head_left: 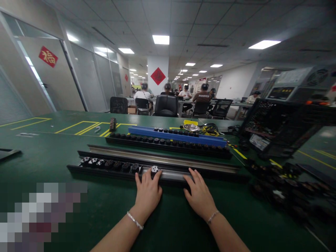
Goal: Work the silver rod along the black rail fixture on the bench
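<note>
A long black rail (78, 169) lies across the green table (47, 154) right in front of me, with several black socket modules seated in its left part. My left hand (147, 191) rests on the rail's near edge, fingers stretched over it and touching the last module (154, 169). My right hand (200, 194) lies flat beside it on the bare grey stretch of the rail (172, 174), fingers spread. Neither hand holds anything.
Behind lie a grey metal strip (162, 157), a second black rail with modules (168, 142) and a blue rail (175, 135). Loose black modules (278, 182) are heaped at the right, under a black machine frame (278, 126). People sit at desks far back.
</note>
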{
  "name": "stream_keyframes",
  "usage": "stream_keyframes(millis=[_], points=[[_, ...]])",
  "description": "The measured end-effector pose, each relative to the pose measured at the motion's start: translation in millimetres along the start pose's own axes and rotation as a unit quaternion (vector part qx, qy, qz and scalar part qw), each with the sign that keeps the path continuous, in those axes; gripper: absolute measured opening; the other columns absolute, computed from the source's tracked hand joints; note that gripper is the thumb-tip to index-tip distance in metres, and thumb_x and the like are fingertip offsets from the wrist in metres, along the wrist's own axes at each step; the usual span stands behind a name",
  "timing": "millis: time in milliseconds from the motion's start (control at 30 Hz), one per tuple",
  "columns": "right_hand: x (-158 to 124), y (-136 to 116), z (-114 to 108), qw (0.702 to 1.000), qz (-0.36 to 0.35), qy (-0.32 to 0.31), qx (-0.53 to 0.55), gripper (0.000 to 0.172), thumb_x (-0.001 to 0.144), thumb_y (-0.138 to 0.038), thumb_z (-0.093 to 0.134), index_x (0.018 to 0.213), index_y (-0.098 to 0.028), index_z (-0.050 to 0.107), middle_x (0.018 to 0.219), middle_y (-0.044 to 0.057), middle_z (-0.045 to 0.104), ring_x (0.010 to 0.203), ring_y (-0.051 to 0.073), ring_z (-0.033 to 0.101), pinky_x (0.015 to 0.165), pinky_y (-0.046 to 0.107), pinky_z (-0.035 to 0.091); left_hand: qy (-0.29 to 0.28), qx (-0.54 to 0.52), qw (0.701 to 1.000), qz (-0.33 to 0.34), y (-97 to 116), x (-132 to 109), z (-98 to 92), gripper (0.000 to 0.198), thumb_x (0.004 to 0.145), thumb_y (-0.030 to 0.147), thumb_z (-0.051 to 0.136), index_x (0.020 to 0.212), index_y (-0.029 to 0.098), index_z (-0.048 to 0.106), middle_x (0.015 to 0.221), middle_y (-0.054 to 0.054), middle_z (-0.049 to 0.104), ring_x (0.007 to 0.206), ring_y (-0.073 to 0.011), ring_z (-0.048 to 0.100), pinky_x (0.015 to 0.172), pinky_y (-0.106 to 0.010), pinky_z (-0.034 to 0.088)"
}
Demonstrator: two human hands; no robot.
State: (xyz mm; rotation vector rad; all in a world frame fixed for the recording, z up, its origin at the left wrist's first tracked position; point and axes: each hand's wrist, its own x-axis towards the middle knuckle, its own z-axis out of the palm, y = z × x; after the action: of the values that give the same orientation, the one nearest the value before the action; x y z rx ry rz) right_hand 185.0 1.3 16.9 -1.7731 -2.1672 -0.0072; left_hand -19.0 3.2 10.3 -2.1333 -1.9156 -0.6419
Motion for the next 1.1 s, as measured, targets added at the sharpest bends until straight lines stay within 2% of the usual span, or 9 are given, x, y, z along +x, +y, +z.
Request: stream_keyframes(millis=[133, 333, 1000, 1100], points=[[-0.7, 1.8, 3.4, 1.000, -0.005, 0.009, -0.002, 0.044, 0.079, -0.025, 0.043, 0.122, -0.023, 0.053, 0.144, 0.006, 0.029, 0.134, 0.025, 0.020, 0.105, 0.042, 0.027, 0.007, -0.004, 1.000, 0.000, 1.3, 0.0, 0.2, 0.050, 0.076, 0.020, 0.051, 0.124, 0.031, 0.048, 0.125, -0.010, 0.047, 0.116, -0.0254, 0.043, 0.105, -0.057, 0.010], [-2.0, -1.3, 4.8, 0.999, 0.008, 0.035, -0.003, 0.045, 0.077, -0.021, 0.044, 0.122, -0.022, 0.053, 0.148, 0.007, 0.020, 0.134, 0.026, 0.020, 0.106, 0.041, 0.026, 0.006, -0.008, 1.000, 0.006, 2.7, 0.2, -1.6, 0.049, 0.076, 0.021, 0.051, 0.124, 0.031, 0.049, 0.124, -0.011, 0.048, 0.116, -0.0262, 0.043, 0.104, -0.059, 0.009], [-0.8, -1.7, 0.7, 1.000, 0.009, 0.004, 0.018, 0.048, 0.077, -0.024, 0.043, 0.123, -0.022, 0.052, 0.143, 0.004, 0.034, 0.134, 0.024, 0.019, 0.106, 0.040, 0.026, -0.020, -0.041, 0.999, 0.016, 6.0, 0.8, 0.7, 0.051, 0.075, 0.018, 0.050, 0.123, 0.037, 0.049, 0.129, -0.006, 0.047, 0.117, -0.0245, 0.044, 0.104, -0.061, 0.004], [-0.7, -2.0, 0.9, 1.000, 0.012, 0.002, 0.017, 0.048, 0.076, -0.024, 0.043, 0.124, -0.022, 0.051, 0.143, 0.004, 0.033, 0.134, 0.024, 0.019, 0.106, 0.040, 0.026, -0.018, -0.037, 0.999, 0.014, 5.6, -0.6, 2.0, 0.052, 0.075, 0.018, 0.050, 0.124, 0.038, 0.048, 0.133, -0.006, 0.044, 0.122, -0.0255, 0.038, 0.104, -0.061, 0.006]])
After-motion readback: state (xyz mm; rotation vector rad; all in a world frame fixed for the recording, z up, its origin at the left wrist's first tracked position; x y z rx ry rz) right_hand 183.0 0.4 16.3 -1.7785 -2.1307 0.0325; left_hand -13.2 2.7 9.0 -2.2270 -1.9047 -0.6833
